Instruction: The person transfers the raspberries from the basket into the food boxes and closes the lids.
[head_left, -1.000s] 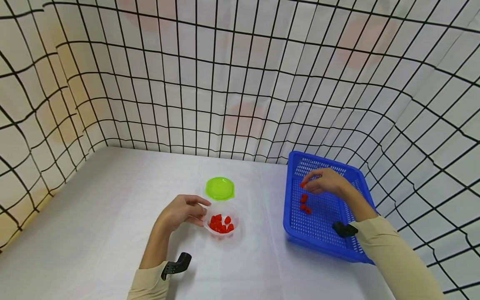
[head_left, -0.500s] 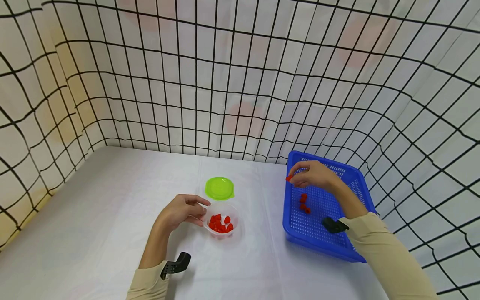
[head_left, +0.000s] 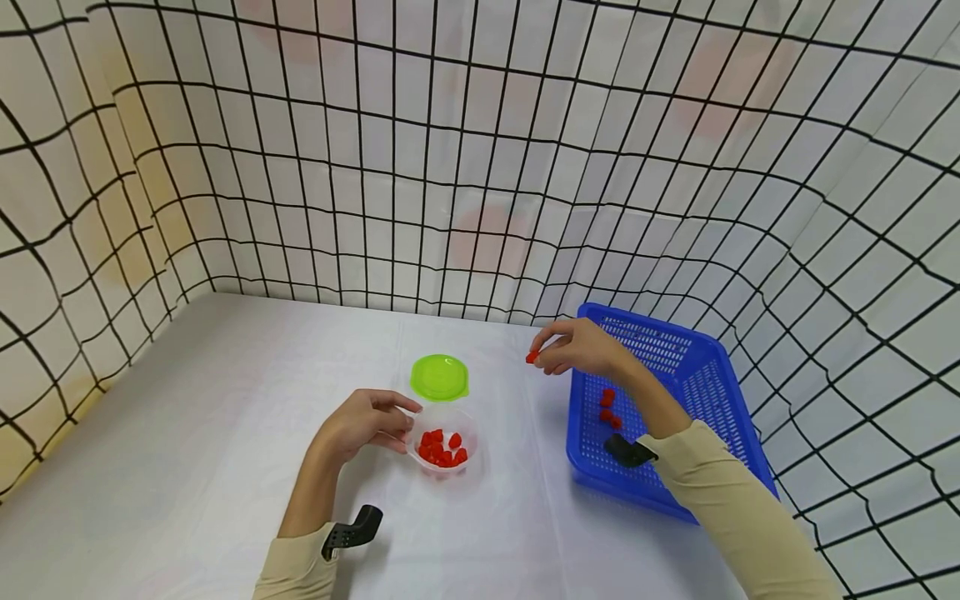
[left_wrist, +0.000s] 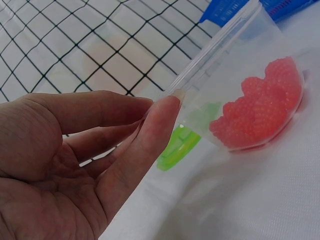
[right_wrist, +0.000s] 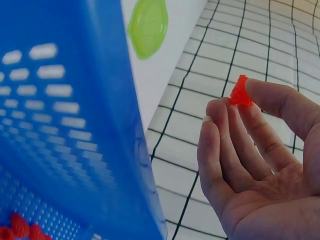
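Observation:
My left hand (head_left: 367, 425) pinches the rim of a clear plastic bowl (left_wrist: 220, 65) between thumb and fingers. Several red raspberries (left_wrist: 265, 102) lie heaped inside, against the bowl's bottom. Between the thumb and a finger of my right hand (head_left: 585, 348) is a single raspberry (right_wrist: 242, 92). This hand hovers just beyond the left rim of a blue perforated basket (head_left: 600, 490), above the white table. More raspberries (head_left: 607, 400) lie on the basket floor.
A green lid (head_left: 440, 377) lies flat on the white table (head_left: 225, 400), just behind the bowl. Black-lined netting (head_left: 360, 167) over white cloth stands along the back and both sides. The basket is close to the right netting.
My right hand has carried the raspberry from above the basket floor leftward, past the basket's rim. The left hand and the bowl have stayed in place.

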